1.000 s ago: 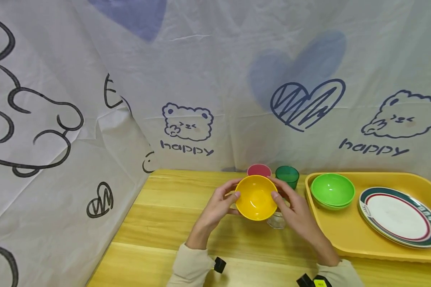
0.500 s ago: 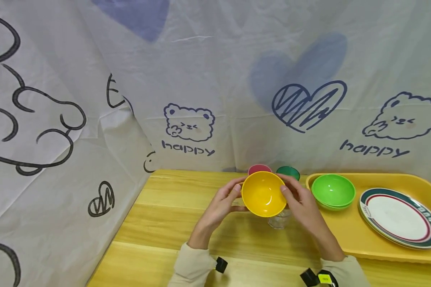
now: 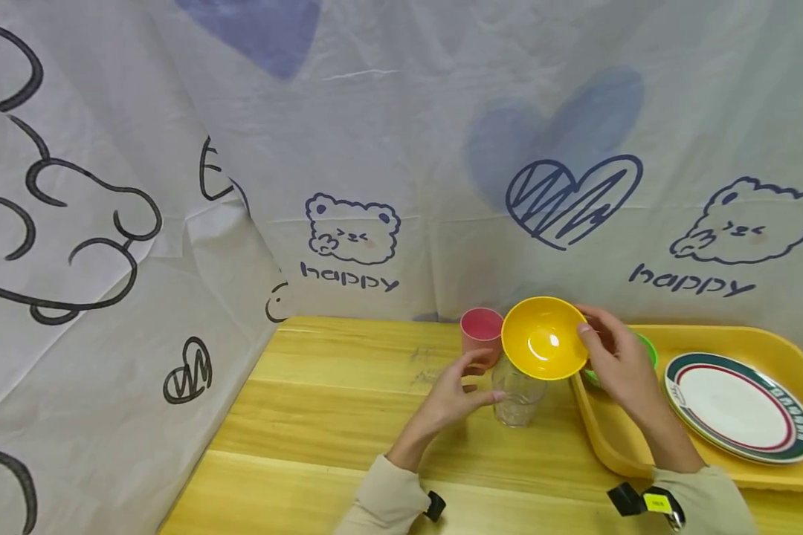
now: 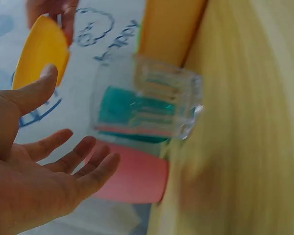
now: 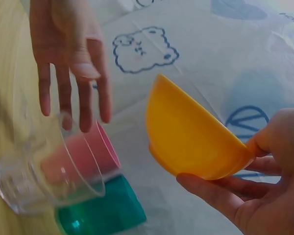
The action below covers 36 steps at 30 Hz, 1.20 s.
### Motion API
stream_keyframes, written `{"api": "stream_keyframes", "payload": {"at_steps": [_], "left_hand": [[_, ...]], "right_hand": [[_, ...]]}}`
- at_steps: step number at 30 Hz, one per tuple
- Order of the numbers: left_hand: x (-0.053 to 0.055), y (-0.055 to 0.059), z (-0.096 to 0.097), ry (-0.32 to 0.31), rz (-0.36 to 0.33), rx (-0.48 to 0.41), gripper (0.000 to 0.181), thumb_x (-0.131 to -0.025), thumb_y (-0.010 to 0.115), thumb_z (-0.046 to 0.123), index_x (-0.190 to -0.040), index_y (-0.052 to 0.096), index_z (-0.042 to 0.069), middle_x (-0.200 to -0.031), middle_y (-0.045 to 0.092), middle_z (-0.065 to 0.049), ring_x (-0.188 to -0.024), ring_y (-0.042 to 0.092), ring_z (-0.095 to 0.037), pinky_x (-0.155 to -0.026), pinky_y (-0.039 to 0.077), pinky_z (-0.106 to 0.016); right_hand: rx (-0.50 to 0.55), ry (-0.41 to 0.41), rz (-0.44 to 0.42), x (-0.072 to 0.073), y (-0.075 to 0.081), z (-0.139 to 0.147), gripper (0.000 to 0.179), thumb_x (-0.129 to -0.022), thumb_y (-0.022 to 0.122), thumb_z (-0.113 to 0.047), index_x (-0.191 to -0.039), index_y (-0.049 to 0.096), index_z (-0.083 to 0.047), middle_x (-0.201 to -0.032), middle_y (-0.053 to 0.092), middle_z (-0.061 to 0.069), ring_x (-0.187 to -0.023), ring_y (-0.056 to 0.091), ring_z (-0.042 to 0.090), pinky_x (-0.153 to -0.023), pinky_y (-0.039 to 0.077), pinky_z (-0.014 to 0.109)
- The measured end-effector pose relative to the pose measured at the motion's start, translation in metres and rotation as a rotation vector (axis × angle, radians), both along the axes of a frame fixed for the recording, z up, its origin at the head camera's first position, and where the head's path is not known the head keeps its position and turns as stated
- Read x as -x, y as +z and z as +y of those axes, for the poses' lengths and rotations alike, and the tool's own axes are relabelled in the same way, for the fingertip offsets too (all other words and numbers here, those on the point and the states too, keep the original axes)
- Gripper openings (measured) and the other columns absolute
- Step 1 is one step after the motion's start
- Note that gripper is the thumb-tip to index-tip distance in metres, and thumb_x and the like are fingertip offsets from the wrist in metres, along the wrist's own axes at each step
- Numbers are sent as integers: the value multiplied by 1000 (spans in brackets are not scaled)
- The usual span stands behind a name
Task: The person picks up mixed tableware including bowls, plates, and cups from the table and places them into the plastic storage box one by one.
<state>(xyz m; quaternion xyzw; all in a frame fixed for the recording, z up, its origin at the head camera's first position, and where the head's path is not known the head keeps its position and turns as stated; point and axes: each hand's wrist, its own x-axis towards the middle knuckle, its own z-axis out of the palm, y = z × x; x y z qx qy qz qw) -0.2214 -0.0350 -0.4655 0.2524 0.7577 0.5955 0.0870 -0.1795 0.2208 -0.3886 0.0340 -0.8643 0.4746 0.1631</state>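
My right hand [image 3: 618,364] grips the yellow bowl [image 3: 544,338] by its right side, thumb at the rim and fingers beneath, as the right wrist view shows. The bowl [image 5: 191,134] is held in the air, tilted toward the head camera. My left hand [image 3: 451,397] holds nothing; its fingers [image 4: 95,169] are spread beside the clear glass [image 3: 517,405]. That glass stands upright on the table, partly behind the bowl in the head view. A pink cup [image 3: 479,334] stands behind it, and a green cup [image 5: 105,208], hidden in the head view, is next to the pink one.
A yellow tray [image 3: 616,453] lies on the right of the wooden table [image 3: 294,416]. In it are a green bowl [image 3: 647,349], mostly behind my right hand, and white plates [image 3: 739,405] with a green-and-red rim. A printed cloth [image 3: 435,148] hangs behind.
My left hand has let go of the yellow bowl and come down beside the glass. My right hand has carried the bowl to the right and slightly up, covering the green cup in the head view.
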Motion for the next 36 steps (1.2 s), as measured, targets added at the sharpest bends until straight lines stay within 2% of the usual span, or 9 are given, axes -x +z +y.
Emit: {"api": "stream_keyframes", "payload": {"at_steps": [4, 11, 15, 19, 28, 36], "left_hand": [[-2, -9, 12, 21, 1, 35, 77, -85, 85, 7, -149, 44, -2, -145, 51, -24, -129, 52, -39, -108, 48, -51], [-1, -18, 18, 35, -82, 54, 84, -82, 86, 3, -152, 40, 0, -149, 47, -20, -131, 52, -38, -109, 48, -44], [1, -21, 21, 49, -104, 57, 86, -80, 87, 0, -152, 41, 1, -148, 49, -18, -130, 55, -39, -107, 50, -39], [1, -25, 23, 66, -110, 47, 87, -78, 88, -3, -151, 41, -1, -146, 50, -20, -129, 56, -40, -105, 52, -38], [0, -24, 28, 65, -113, 14, 84, -79, 88, 0, -149, 44, 0, -146, 51, -19, -133, 53, -37, -108, 48, -37], [1, -25, 32, 53, -138, -15, 81, -78, 87, -3, -148, 47, 3, -146, 51, -16, -134, 53, -36, -108, 49, -37]], "right_hand": [[-25, -12, -16, 2, 1, 17, 48, -111, 45, -29, -148, 49, 1, -130, 59, 29, -93, 62, 20, -66, 57, 15], [-55, -37, -64, 9, -6, 46, 51, -111, 42, -30, -149, 45, 4, -134, 54, 33, -103, 60, 41, -62, 57, 15], [-90, -50, -88, 15, -11, 59, 51, -111, 41, -29, -148, 44, 8, -134, 52, 35, -106, 59, 46, -61, 57, 14], [-123, -43, -110, 23, -16, 67, 50, -111, 41, -25, -146, 44, 10, -134, 51, 37, -108, 58, 50, -61, 60, 19], [-239, -87, -173, 35, -27, 92, 49, -109, 42, -22, -143, 43, 13, -132, 49, 41, -110, 55, 55, -63, 63, 33], [-290, -104, -185, 36, -37, 113, 48, -108, 44, -20, -139, 48, 15, -126, 51, 41, -99, 59, 51, -56, 61, 30]]}}
